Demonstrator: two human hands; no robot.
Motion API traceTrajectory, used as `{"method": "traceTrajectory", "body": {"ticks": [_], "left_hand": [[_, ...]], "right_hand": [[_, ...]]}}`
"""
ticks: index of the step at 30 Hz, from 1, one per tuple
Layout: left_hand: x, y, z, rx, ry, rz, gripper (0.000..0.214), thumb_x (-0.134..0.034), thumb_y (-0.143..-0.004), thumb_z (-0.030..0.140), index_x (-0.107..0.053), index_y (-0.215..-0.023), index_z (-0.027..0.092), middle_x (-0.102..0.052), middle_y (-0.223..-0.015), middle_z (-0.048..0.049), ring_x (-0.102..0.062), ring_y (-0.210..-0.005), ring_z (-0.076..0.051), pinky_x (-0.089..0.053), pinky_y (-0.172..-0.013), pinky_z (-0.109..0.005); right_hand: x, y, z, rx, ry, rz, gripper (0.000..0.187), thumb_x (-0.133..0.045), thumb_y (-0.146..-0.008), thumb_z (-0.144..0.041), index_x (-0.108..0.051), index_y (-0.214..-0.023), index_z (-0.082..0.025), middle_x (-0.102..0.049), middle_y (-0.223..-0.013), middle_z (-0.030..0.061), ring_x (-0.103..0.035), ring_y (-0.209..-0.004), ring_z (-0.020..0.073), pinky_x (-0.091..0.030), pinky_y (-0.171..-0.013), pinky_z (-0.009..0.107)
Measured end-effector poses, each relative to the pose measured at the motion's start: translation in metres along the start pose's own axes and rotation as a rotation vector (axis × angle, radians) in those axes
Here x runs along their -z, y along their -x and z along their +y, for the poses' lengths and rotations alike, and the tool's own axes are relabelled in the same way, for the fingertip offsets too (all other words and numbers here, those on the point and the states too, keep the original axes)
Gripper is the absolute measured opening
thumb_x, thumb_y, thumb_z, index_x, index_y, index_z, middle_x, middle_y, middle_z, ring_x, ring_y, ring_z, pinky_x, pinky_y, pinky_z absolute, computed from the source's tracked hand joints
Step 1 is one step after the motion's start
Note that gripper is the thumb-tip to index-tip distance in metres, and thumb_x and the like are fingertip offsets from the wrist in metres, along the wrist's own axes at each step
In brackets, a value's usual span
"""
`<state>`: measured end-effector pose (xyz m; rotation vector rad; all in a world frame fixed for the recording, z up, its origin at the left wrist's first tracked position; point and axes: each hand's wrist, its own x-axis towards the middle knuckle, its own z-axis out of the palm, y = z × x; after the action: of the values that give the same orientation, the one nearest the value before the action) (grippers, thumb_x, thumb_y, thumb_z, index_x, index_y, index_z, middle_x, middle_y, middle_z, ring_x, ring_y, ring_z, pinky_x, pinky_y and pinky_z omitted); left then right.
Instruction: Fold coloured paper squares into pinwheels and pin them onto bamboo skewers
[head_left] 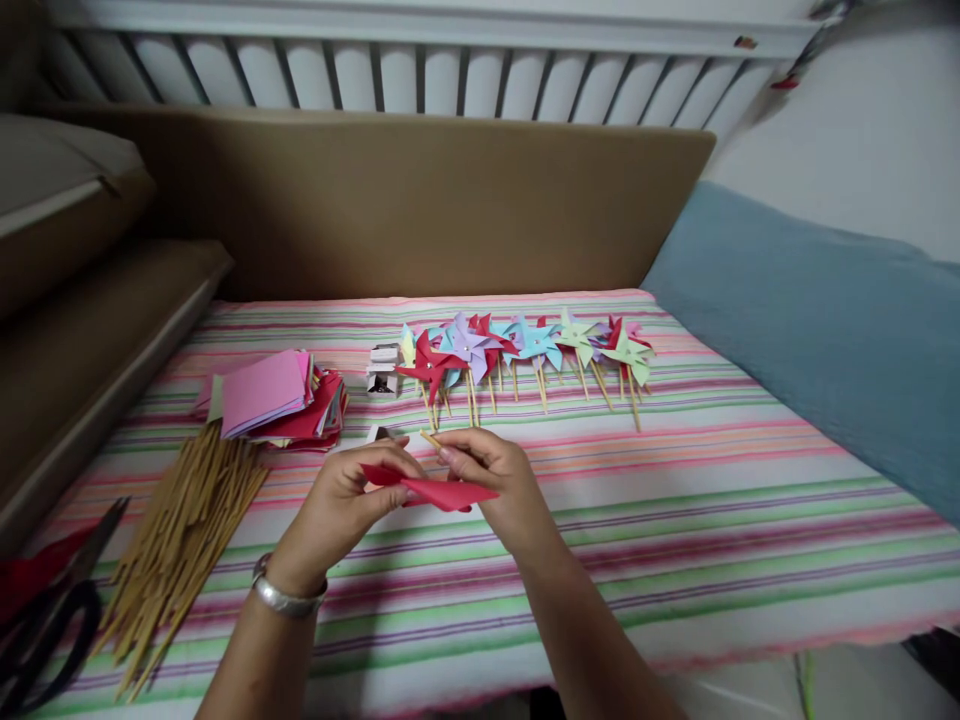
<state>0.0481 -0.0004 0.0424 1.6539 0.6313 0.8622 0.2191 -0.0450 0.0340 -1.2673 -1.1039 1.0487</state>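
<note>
Pinched in my left hand (367,488) is a red paper pinwheel (450,494), its folded blades seen nearly edge-on. My right hand (487,472) grips a thin wooden stick (430,440) between thumb and fingers, close behind the red paper. Whether the stick touches the pinwheel is hidden by the paper and fingers. Just beyond my left hand, a small box (377,433) is partly covered by the fingers. Farther back lies a row of finished pinwheels on sticks, among them a purple pinwheel (468,346), a blue pinwheel (538,342) and a green pinwheel (628,354).
Left of my hands lie a stack of coloured paper (266,392), a pile of wooden sticks (184,540) and black-handled scissors (64,610). Small white boxes (383,370) stand near the pinwheels. A striped cloth (675,520) covers the surface, with a brown board (420,205) behind.
</note>
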Motion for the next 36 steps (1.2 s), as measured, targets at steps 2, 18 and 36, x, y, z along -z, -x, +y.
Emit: {"method": "traceTrajectory", "body": {"ticks": [2, 18, 36], "left_hand": [[0.000, 0.000, 0.000, -0.007, -0.003, 0.001, 0.004, -0.067, -0.074, 0.022, -0.068, -0.073, 0.018, -0.066, -0.073, -0.0006, -0.060, -0.072, -0.015, -0.034, -0.100, -0.039], [0.001, 0.001, 0.000, 0.005, -0.048, -0.068, 0.010, -0.066, -0.074, 0.027, -0.068, -0.072, 0.017, -0.068, -0.074, -0.0052, -0.062, -0.074, -0.019, -0.041, -0.093, -0.041], [-0.001, 0.002, 0.011, -0.067, -0.064, -0.056, 0.008, -0.065, -0.076, 0.024, -0.069, -0.075, 0.018, -0.067, -0.077, -0.0055, -0.061, -0.076, -0.018, -0.042, -0.090, -0.037]], "right_hand": [[-0.001, 0.001, 0.000, 0.012, 0.005, 0.009, 0.013, -0.059, -0.075, -0.026, -0.069, -0.081, -0.019, -0.059, -0.067, -0.0004, -0.051, -0.058, 0.0112, -0.038, -0.054, 0.023], [0.016, -0.012, 0.002, -0.074, -0.811, 0.183, 0.014, -0.066, -0.072, -0.021, -0.055, -0.080, -0.019, -0.071, -0.086, 0.0047, -0.067, -0.091, 0.0209, -0.045, -0.093, 0.044], [0.000, -0.002, -0.004, -0.032, -0.290, 0.066, 0.006, -0.066, -0.072, -0.025, -0.063, -0.074, -0.020, -0.061, -0.063, -0.0023, -0.051, -0.055, 0.0090, -0.039, -0.051, 0.021]]}}
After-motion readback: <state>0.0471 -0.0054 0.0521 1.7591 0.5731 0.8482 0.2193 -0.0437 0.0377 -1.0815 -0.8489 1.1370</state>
